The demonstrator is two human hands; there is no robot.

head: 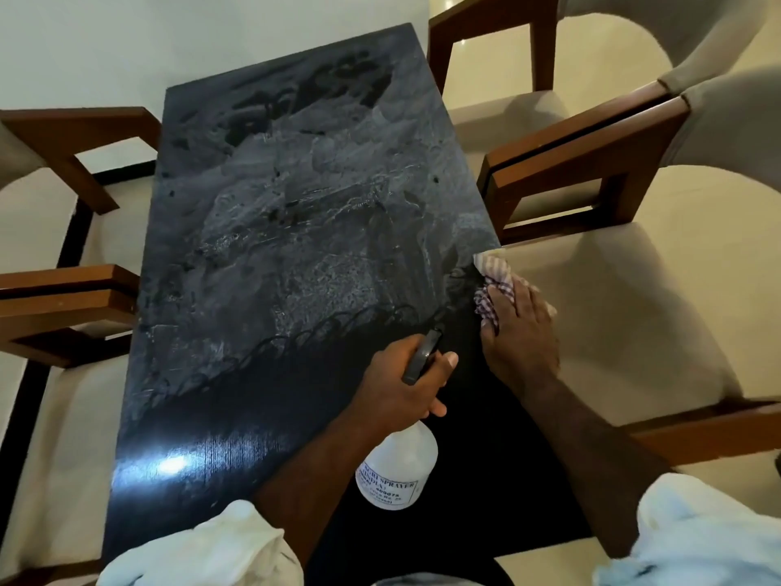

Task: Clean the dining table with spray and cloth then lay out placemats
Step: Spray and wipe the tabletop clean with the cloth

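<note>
In the head view, the left hand (405, 380) is closed around the neck and trigger of a spray bottle (397, 467). The fingers wrap the dark spray head (422, 355), and the thumb lies along its side. The bottle is white and translucent with a printed label, and it hangs tilted over the near part of the dining table (262, 255), with its bottom toward the camera and its nozzle pointing away.

The right hand (517, 327) lies flat, palm down, with the fingers held together and only a little spread. It presses a checked cloth (492, 285) against the right edge of the table. The cloth is bunched under the fingers and sticks out beyond the fingertips; part of it hangs over the edge.

The table top is dark and glossy. Its far and middle parts are covered with a grey, wet-looking film with streaks, while the near part is clean black and reflects a bright light spot. 4 chairs with wooden frames and beige cushions stand around it, 2 on the left (72, 306) and 2 on the right (591, 171). White sleeves (219, 547) show at the bottom.
</note>
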